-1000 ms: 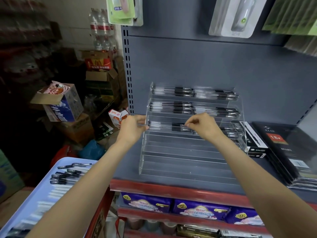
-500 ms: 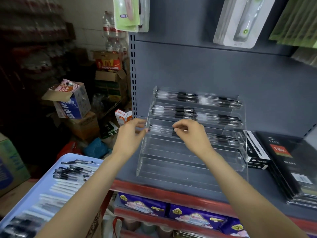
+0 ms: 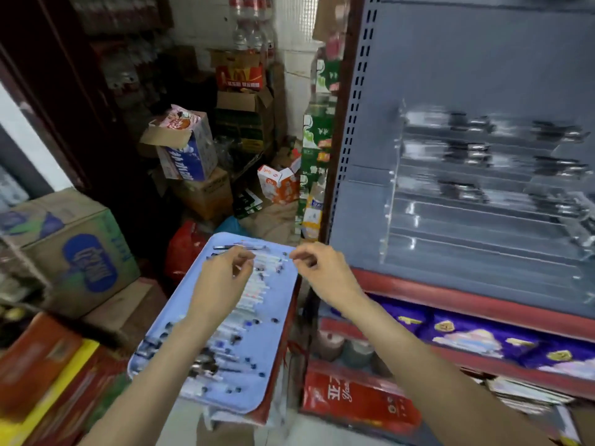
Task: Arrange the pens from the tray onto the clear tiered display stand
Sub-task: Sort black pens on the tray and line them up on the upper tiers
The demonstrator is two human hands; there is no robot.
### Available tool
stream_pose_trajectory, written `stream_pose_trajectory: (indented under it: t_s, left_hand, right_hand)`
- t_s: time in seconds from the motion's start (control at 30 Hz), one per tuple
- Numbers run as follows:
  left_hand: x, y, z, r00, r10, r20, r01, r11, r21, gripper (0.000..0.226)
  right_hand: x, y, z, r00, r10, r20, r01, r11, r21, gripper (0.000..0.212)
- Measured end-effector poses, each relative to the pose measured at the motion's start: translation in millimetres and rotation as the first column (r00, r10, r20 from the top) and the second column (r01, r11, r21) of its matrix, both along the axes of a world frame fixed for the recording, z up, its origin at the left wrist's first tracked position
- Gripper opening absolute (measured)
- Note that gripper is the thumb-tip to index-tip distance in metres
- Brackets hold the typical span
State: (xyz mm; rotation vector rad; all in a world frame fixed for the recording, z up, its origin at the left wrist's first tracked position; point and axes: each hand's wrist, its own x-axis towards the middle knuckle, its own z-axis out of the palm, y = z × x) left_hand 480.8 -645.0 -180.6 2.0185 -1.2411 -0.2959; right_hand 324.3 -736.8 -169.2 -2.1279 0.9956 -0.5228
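Broadly, the grey metal shelving unit [image 3: 467, 91] filled the frame from 12 to 4 o'clock, with its red-edged shelf [image 3: 450, 300] running along the lower edge. On that shelf, at about 2 to 3 o'clock, stood the clear tiered display stand [image 3: 483, 220], blurred, with dark pens [image 3: 463, 123] lying along its upper three tiers and its lower tiers showing only clear plastic. Stacked cardboard boxes [image 3: 67, 249] crowded the 9 to 11 o'clock side, and purple packets [image 3: 467, 336] lay on the lower shelf at 4 o'clock. Near the centre, slightly toward 7 o'clock, sat the light blue tray [image 3: 273, 358], holding many pens [image 3: 225, 358] laid crosswise in rows, most too blurred to count; one dark pen [image 3: 240, 247] lay apart at the tray's far end. Over the tray's far half hovered the left hand [image 3: 222, 278], its fingers loosely curled with thumb and forefinger close together; whether they pinched a pen could not be told through the blur. Just beside it at 3 o'clock, over the tray's right edge, hung the right hand [image 3: 325, 272], fingers loosely curled and holding nothing visible.
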Motion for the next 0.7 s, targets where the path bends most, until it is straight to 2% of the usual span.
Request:
stream_pose_trajectory:
  t_s: [0.23,0.47,0.57,0.7]
  left_hand:
    - [83,69,-77,0.999,-0.031,-0.039,0.039,0.97,0.24,0.023]
    - [110,94,-133,0.948,-0.304,0.091,0.213,0.821,0.53,0.042]
    - [114,95,-140,0.923,-0.363,0.13,0.245,0.813,0.528,0.043]
    - [116,98,-142,0.934,-0.332,0.135,0.23,0.844,0.484,0.041]
  right_hand:
    - [66,55,-76,0.959,0.144,-0.246,-0.096,0.976,0.196,0.036]
    - [99,79,-127,0.913,0.186,-0.364,-0.151,0.981,0.125,0.035]
    - [110,84,-141,0.877,0.188,-0.443,-0.173,0.982,0.074,0.026]
    - [119,84,-147,0.854,0.149,-0.498,-0.15,0.988,0.039,0.018]
